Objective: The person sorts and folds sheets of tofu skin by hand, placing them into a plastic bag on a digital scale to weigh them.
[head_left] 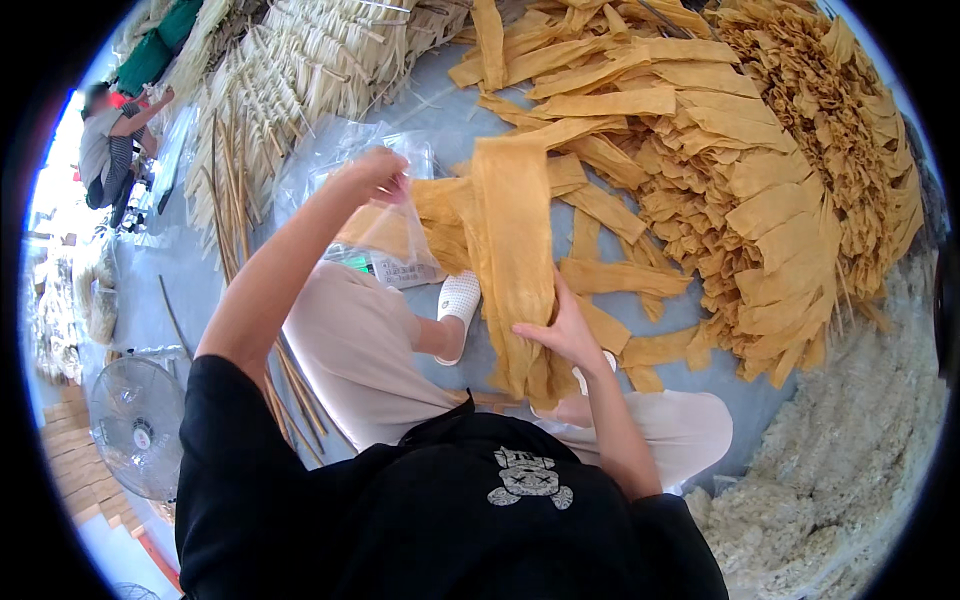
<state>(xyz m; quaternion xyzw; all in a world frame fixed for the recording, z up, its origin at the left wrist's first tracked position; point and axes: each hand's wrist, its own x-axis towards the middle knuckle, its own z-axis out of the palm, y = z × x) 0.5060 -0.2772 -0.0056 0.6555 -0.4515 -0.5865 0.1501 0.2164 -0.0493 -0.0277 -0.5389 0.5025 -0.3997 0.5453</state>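
In my right hand [570, 330] is a bundle of long, flat yellow strips [512, 230] that look like dried tofu skin. The bundle stands upright in front of my lap, with my thumb across its near face and my other fingers behind it. My left hand [380, 177] is raised to the left, its fingers pinched on the edge of a clear plastic bag [408, 235]. More yellow strips [375, 230] show through and beside the bag. Printing marks the bag's lower part.
Loose yellow strips and a large heap of them [770, 190] spread ahead and right. Pale strips on sticks [300, 80] lie at far left, near bare thin sticks [235, 200]. A fan [138, 428] stands left; a person [115, 145] is beyond. Whitish flakes [830, 480] lie right.
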